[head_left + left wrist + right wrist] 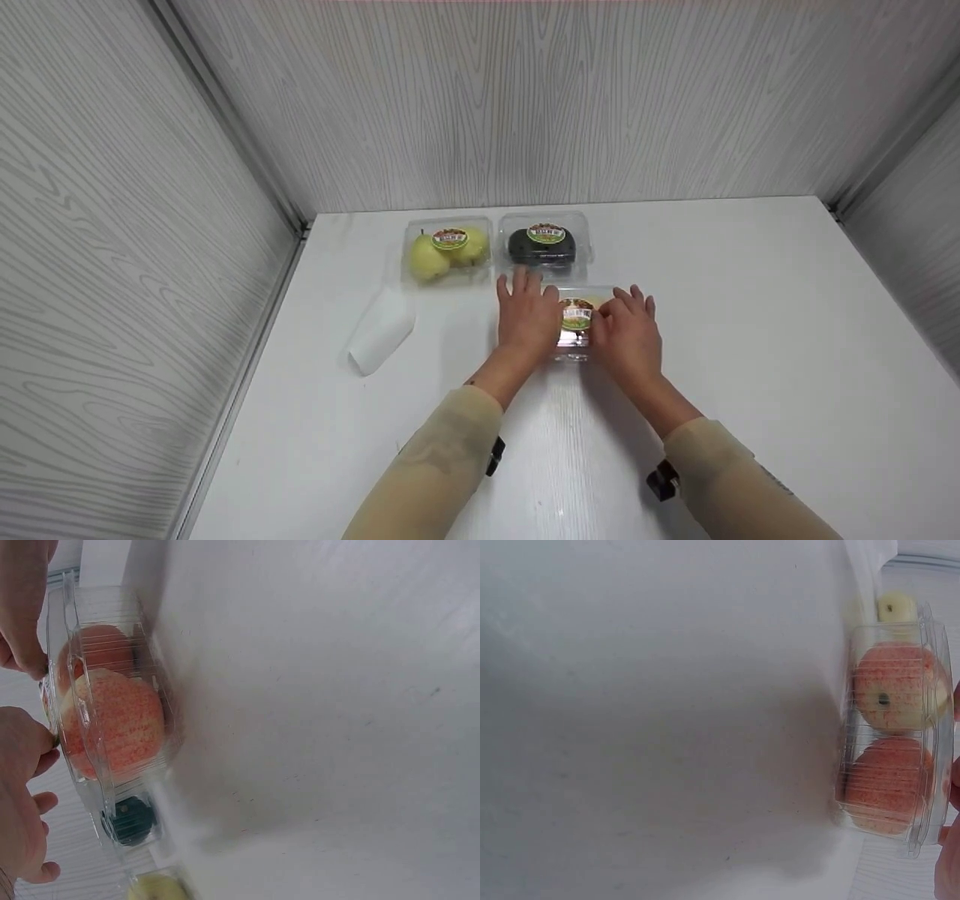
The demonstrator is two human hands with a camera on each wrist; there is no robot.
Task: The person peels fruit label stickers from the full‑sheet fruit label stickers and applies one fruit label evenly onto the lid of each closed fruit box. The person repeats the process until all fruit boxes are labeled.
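Note:
A clear plastic clamshell box point(571, 355) with pinkish-red peaches point(120, 724) inside sits on the table, its lid down. An oval printed label point(577, 314) lies on top of the lid. My left hand point(528, 315) rests on the lid's left part, its thumb at the label's left edge and its fingers spread forward. My right hand point(630, 334) is on the lid's right part, thumb and fingertips touching near the label's right edge. Each hand presses from above. In the right wrist view only bits of the right fingers point(949, 862) show.
Behind stand two similar labelled boxes: one with yellow-green pears point(430, 259), one with dark, nearly black fruit point(541, 247). A curled white sheet point(382, 330) lies to the left. Wood-grain panels point(480, 105) enclose the white table point(750, 337) at the back and sides.

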